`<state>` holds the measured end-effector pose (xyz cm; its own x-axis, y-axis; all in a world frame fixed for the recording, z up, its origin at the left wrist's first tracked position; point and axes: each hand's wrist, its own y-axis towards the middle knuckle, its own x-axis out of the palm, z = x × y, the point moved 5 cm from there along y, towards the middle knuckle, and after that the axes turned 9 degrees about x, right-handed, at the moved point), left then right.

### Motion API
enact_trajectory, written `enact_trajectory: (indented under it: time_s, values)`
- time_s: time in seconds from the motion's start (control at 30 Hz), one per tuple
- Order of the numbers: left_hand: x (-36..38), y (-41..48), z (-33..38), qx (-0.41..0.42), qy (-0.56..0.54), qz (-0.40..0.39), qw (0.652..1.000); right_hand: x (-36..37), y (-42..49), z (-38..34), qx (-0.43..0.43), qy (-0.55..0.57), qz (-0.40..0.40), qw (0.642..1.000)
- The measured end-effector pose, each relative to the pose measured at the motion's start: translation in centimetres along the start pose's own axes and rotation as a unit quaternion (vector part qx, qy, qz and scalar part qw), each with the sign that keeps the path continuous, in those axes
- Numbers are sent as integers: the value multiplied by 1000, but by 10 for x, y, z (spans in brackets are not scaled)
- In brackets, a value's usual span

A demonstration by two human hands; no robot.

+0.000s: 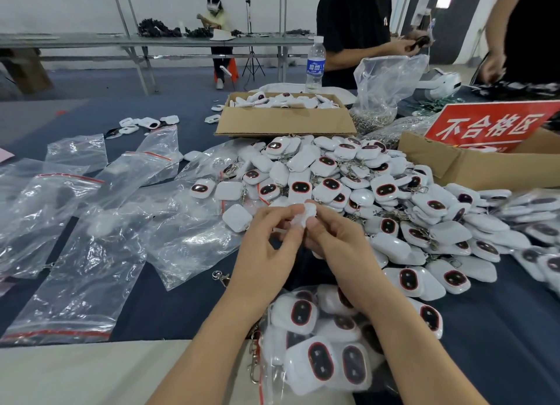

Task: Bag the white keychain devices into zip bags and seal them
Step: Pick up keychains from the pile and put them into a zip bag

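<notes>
Head view, nearest: a filled bag point(318, 344) of white devices lies at the near table edge, under the forearms, with a red strip along its left side and a metal clasp beside it.
Left hand point(266, 253): thumb and fingertips curled, pinching a small white piece point(306, 213).
Right hand point(336, 244): fingers curled, pinching the same piece from the right, so both hands meet on it above the table.
White piece: crumpled and pale; what it is cannot be told.
Table point(181, 307): covered in dark blue cloth; one loose clasp point(221, 279) lies left of the left wrist.
Devices point(378, 192): a big loose heap just beyond and right of the hands, many showing dark ovals ringed in red.
Zip bags point(85, 253): empty, clear, red-striped, spread flat across the left half.
Right box point(472, 168): cardboard, behind the heap, holding a red sign point(488, 126).
Far box point(285, 116): cardboard, centre, filled with more devices.
Clear sack point(381, 92): right of the far box, metal clips inside.
Bottle point(315, 65): upright behind the far box.
Far side: two people in black stand at the table; another sits at a distant bench.
</notes>
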<state>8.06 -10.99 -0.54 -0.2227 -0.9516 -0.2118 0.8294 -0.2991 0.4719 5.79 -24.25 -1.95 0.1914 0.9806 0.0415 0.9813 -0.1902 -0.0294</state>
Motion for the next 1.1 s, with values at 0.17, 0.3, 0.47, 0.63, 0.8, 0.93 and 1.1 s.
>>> enact_trajectory:
  time_s: [0.17,0.3,0.47,0.63,0.8,0.93,1.1]
  values:
    - [1,2,-6,-35,25,2,999,0,1,0,19,41,8,999]
    - [-2,3,-5,-15,33,23,999,4,-2,-1,17,33,-23,999]
    - [-4,1,-5,0,34,32,999,2,-1,0,25,43,-8,999]
    - [-2,0,-5,18,27,26,999,1,-3,-2,28,47,10,998]
    - [0,-1,-6,29,13,20,999,-3,-7,-5,18,49,45,998]
    - [0,-2,-4,40,11,18,999,-3,-10,-9,2,46,53,998]
    - [1,-2,-3,53,-6,24,998,-2,-11,-12,-12,51,46,998]
